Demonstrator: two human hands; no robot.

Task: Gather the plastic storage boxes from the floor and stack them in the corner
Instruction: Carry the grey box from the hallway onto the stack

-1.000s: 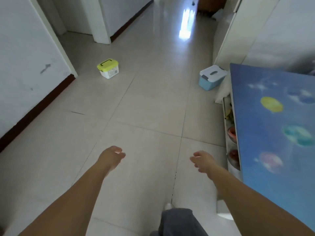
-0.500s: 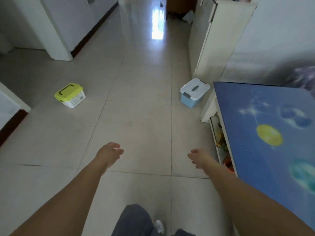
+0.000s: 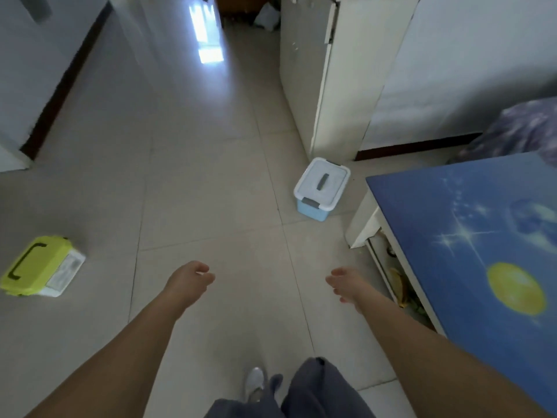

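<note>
A light blue storage box (image 3: 321,188) with a white lid and grey handle stands on the tiled floor ahead, near the foot of a white cabinet. A second box (image 3: 42,267), white with a lime green lid and dark handle, sits on the floor at the far left. My left hand (image 3: 190,282) and my right hand (image 3: 346,283) are stretched forward over the bare tiles, fingers loosely curled, holding nothing. Both hands are well short of the blue box, which lies beyond and slightly right of them.
A low table with a blue starry top (image 3: 470,236) fills the right side, with items on a shelf beneath. A tall white cabinet (image 3: 325,70) stands behind the blue box. A corridor runs ahead; a wall with dark skirting (image 3: 57,86) is at left.
I have walked forward and turned right. The blue box has come closer and nearer the middle of view; the green-lidded box has slid to the far left. Both hands stay empty.
</note>
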